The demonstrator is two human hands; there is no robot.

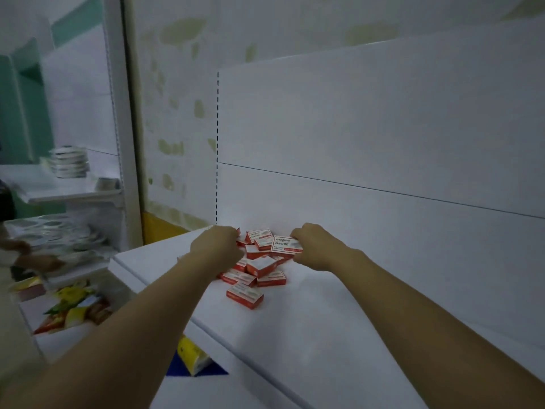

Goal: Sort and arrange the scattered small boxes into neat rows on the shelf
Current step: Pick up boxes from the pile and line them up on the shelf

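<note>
Right hand (312, 246) grip closed on one tilted box (285, 246); left hand (216, 246) curled.

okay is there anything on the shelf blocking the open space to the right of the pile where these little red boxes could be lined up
Nothing visible does. The shelf is bare white to the right of the pile of boxes. The right hand holds one box at the pile's right edge; the left hand is at its left edge.

Left side: stack of round white tape rolls (70, 162) on a white wall shelf (73, 193); a single small roll (106, 183) just beside its right end. Below: yellow, green and orange packets (77, 307) in a white bin. Yellow pack (191, 355) on blue sheet (180, 368), lower down. Stained white wall (177, 119) behind.
</note>
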